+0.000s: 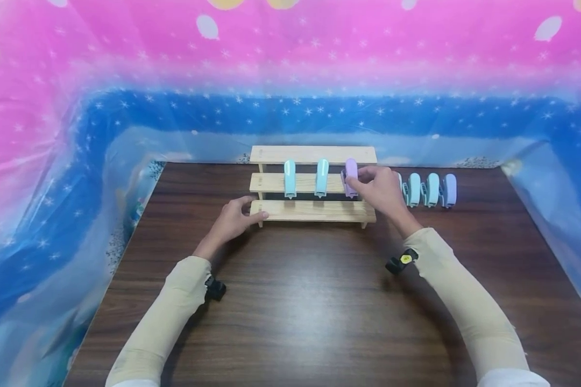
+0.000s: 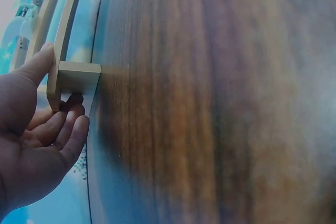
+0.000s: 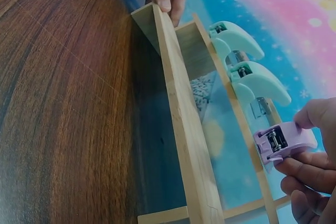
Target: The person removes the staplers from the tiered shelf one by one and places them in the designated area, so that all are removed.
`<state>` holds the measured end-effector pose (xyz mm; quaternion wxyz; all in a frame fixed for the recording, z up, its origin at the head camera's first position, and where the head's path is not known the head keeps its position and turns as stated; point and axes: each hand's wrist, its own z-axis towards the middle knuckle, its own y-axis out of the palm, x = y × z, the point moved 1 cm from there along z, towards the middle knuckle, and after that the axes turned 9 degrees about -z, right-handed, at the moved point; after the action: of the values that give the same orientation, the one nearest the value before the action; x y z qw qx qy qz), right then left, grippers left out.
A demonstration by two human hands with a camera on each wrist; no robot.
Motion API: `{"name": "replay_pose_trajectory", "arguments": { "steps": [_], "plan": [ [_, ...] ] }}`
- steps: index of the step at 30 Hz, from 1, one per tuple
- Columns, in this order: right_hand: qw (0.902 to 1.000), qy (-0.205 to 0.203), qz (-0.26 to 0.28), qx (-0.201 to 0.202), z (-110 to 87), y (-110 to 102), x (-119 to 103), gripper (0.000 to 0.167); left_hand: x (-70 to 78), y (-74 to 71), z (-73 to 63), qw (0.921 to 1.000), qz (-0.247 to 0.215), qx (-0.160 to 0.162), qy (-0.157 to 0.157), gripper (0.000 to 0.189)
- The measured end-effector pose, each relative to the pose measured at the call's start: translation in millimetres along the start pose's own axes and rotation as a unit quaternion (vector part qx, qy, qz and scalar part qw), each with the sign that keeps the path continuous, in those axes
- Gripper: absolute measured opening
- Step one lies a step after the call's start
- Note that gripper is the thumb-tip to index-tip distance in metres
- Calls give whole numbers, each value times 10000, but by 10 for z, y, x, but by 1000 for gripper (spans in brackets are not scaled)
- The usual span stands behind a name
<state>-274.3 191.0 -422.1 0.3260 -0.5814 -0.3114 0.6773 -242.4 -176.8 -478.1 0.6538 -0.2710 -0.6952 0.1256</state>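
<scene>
A three-tier wooden display stand [image 1: 314, 211] stands on the table. My left hand [image 1: 233, 219] grips the left end of its lowest board, thumb on the board and fingers curled beneath, as the left wrist view shows. Two mint-green hole punches [image 1: 289, 178] [image 1: 321, 177] rest upright and apart on the middle tier. To their right, my right hand [image 1: 380, 188] pinches a purple hole punch [image 3: 283, 139] between thumb and fingers, at the right part of the middle tier. Whether that punch touches the board is hard to tell.
Right of the stand, mint-green hole punches [image 1: 413, 190] [image 1: 431, 190] and a lilac one [image 1: 448, 191] stand in a row on the brown wooden table [image 1: 300, 301]; my right hand partly hides another. A pink and blue patterned cloth [image 1: 271, 115] hangs behind and around the table.
</scene>
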Motion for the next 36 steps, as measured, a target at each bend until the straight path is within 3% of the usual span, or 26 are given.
{"name": "replay_pose_trajectory", "arguments": {
  "steps": [8, 18, 36],
  "plan": [
    [10000, 58, 29, 70, -48, -78, -10, 46, -15, -2, 13, 10000, 58, -59, 10, 77],
    [9994, -159, -26, 296, -46, -268, -21, 46, -24, -13, 52, 9999, 71, -42, 68, 77],
    [9980, -247, -58, 578, -134, -606, -98, 47, -9, -37, 5, 9999, 134, -28, 54, 79]
  ]
}}
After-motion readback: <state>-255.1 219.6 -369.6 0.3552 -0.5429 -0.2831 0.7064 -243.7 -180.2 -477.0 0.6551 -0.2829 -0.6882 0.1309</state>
